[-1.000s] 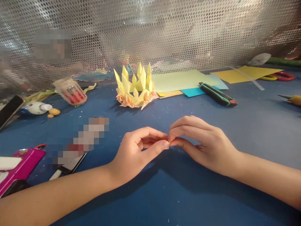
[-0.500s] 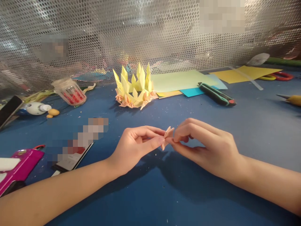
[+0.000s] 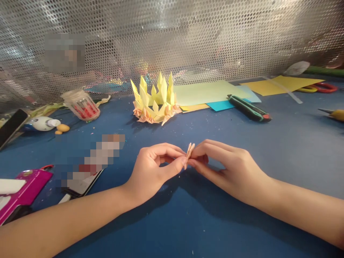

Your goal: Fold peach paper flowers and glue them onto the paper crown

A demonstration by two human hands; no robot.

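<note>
A small pale pink folded paper piece [image 3: 189, 152] is held between my two hands, above the blue tabletop. My left hand [image 3: 158, 163] pinches it between thumb and fingers from the left. From the other side, my right hand [image 3: 228, 163] presses its thumb and fingertips against the same piece, and part of it is covered by the fingertips. Beyond the hands stands a yellow folded-paper crown [image 3: 154, 104], with tall pointed petals and pinkish folded pieces around its base.
Behind the crown lie coloured paper sheets [image 3: 204, 91] and a dark green utility knife [image 3: 248, 108]. Red and yellow scissor handles [image 3: 324, 87] and a pointed awl [image 3: 335, 114] are at right. On the left are a jar [image 3: 82, 105], a white bottle [image 3: 40, 123], a phone [image 3: 80, 184] and a magenta tool [image 3: 34, 182].
My right hand has moved left, closer to my left hand. The pink paper piece, spread wider before, now looks narrower and pressed together between the fingertips.
</note>
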